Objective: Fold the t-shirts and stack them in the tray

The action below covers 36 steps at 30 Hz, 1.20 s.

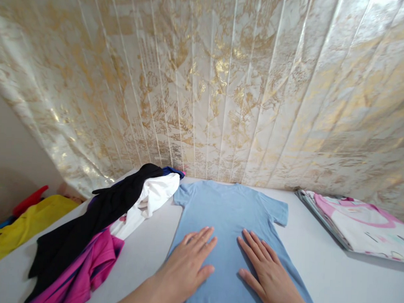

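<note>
A light blue T-shirt [228, 210] lies spread flat on the white table [317, 266], its collar toward the wall. My left hand [188, 266] rests palm down on the shirt's lower left part, fingers stretched out. My right hand [267, 271] lies flat on the shirt's lower right part, fingers spread. Neither hand holds anything.
A loose heap of clothes, black [87, 222], white [154, 196] and pink [88, 267], lies left of the shirt. A yellow garment [27, 225] sits at the far left. A stack of folded printed clothes [355, 225] rests at the right. A gold-patterned curtain [211, 85] hangs behind the table.
</note>
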{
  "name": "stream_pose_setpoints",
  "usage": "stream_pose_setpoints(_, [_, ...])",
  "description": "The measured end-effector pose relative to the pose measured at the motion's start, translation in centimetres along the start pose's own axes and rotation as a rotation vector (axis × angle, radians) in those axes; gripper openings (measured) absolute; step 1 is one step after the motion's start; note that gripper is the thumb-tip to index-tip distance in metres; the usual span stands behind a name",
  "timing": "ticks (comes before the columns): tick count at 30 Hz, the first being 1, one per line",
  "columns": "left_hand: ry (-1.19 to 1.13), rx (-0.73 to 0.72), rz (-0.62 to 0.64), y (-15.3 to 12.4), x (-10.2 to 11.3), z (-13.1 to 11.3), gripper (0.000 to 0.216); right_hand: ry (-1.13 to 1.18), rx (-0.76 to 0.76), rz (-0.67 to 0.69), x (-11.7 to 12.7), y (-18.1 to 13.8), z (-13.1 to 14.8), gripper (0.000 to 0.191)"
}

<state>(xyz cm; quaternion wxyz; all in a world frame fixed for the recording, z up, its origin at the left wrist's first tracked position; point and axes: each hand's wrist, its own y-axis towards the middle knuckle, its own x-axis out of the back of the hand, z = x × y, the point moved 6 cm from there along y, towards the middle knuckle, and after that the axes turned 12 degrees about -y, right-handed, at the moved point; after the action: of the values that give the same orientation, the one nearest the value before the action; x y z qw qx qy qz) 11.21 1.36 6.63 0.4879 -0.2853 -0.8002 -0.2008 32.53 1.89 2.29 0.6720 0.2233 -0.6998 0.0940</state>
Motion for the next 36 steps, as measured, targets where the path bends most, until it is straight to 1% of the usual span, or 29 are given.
stream_pose_setpoints(3, [-0.028, 0.002, 0.102, 0.3, -1.2, -1.0, 0.061, -0.002, 0.012, -0.048, 0.0, -0.1, -0.3, 0.066])
stream_pose_setpoints(5, [-0.022, 0.004, 0.142, 0.4, -1.9, -0.9, 0.062, -0.01, 0.022, -0.066, -0.2, -0.4, -0.5, 0.068])
stream_pose_setpoints(7, [-0.007, -0.008, 0.148, 0.2, -2.9, -0.4, 0.066, -0.021, 0.034, -0.065, -0.7, -0.9, -0.7, 0.071])
stream_pose_setpoints(9, [0.005, -0.017, 0.146, -0.2, -3.9, 0.1, 0.065, -0.022, 0.054, -0.041, -1.5, -1.8, -0.9, 0.075])
stream_pose_setpoints(11, [0.009, -0.002, 0.154, -0.5, -4.7, 0.3, 0.055, 0.003, 0.085, 0.0, -2.0, -2.7, -1.0, 0.078])
stream_pose_setpoints(12, [0.006, 0.011, 0.172, -0.6, -4.8, 0.3, 0.051, 0.026, 0.105, 0.02, -2.0, -2.9, -1.0, 0.079])
stream_pose_setpoints(14, [-0.001, 0.028, 0.197, 0.2, -4.3, -0.2, 0.055, 0.072, 0.13, 0.046, -1.0, -2.5, -1.0, 0.077])
stream_pose_setpoints(15, [-0.001, 0.042, 0.184, 1.1, -3.5, -0.5, 0.062, 0.083, 0.125, 0.048, -0.2, -1.6, -1.1, 0.074])
stream_pose_setpoints(16, [0.005, 0.057, 0.143, 2.5, -2.5, -0.7, 0.069, 0.085, 0.111, 0.047, 0.7, -0.3, -1.2, 0.071])
stream_pose_setpoints(17, [0.019, 0.098, 0.058, 4.2, -1.1, -0.7, 0.069, 0.07, 0.075, 0.041, 1.7, 1.5, -1.4, 0.065])
stream_pose_setpoints(18, [0.039, 0.153, -0.025, 6.2, 0.1, -0.4, 0.061, 0.047, 0.047, 0.046, 2.5, 3.5, -1.4, 0.059])
stream_pose_setpoints(20, [0.079, 0.25, -0.129, 10.4, 1.9, 0.7, 0.047, 0.025, 0.005, 0.047, 3.7, 8.1, -1.4, 0.048])
stream_pose_setpoints(22, [0.116, 0.365, -0.225, 13.8, 2.8, 2.6, 0.036, 0.039, -0.028, 0.003, 4.2, 12.3, -1.2, 0.044])
stream_pose_setpoints(23, [0.133, 0.407, -0.269, 15.0, 3.0, 3.5, 0.035, 0.046, -0.029, -0.022, 4.1, 13.9, -1.1, 0.043])
stream_pose_setpoints(24, [0.147, 0.43, -0.306, 15.8, 3.0, 4.5, 0.034, 0.054, -0.027, -0.044, 3.8, 15.2, -1.1, 0.042])
stream_pose_setpoints(26, [0.167, 0.424, -0.354, 16.2, 2.6, 6.1, 0.035, 0.064, -0.026, -0.067, 2.5, 16.6, -1.6, 0.039])
stream_pose_setpoints(28, [0.175, 0.385, -0.36, 15.8, 2.1, 7.5, 0.04, 0.064, -0.07, -0.069, 0.7, 16.8, -3.2, 0.04])
stream_pose_setpoints(30, [0.177, 0.37, -0.347, 15.1, 1.8, 8.9, 0.045, 0.039, -0.168, -0.051, -1.1, 16.3, -5.9, 0.047])
stream_pose_setpoints(32, [0.178, 0.386, -0.336, 14.7, 1.9, 10.0, 0.049, -0.012, -0.286, -0.026, -2.6, 15.5, -9.1, 0.053])
stream_pose_setpoints(34, [0.181, 0.406, -0.329, 14.7, 2.1, 11.0, 0.051, -0.059, -0.372, -0.003, -3.5, 14.8, -11.6, 0.056])
stream_pose_setpoints(36, [0.186, 0.411, -0.323, 14.8, 2.2, 11.5, 0.052, -0.084, -0.416, 0.001, -4.0, 14.4, -13.0, 0.059])
